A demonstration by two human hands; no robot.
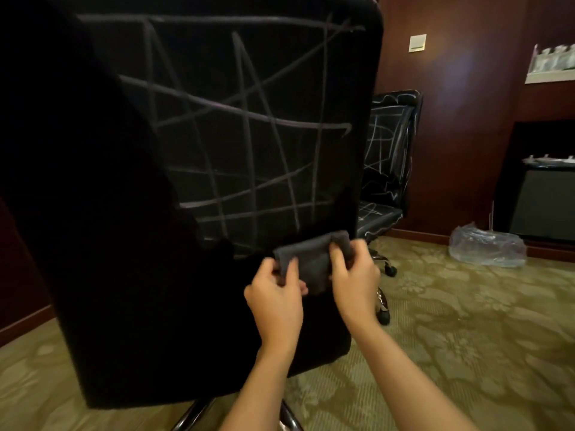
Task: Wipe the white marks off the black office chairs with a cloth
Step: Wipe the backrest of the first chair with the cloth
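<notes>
Head view: left hand point(275, 298) and right hand point(354, 283) both pinch a folded grey cloth point(312, 255), fingers curled, before a chalk-marked black chair point(217, 135).

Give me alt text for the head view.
Both hands, left hand and right hand, grip a folded dark grey cloth before a black chair back covered in white marks. A second marked chair stands behind.

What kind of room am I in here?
Probably an office or meeting room: black office chairs and on castors, patterned carpet, and dark wood-panelled walls.
</notes>
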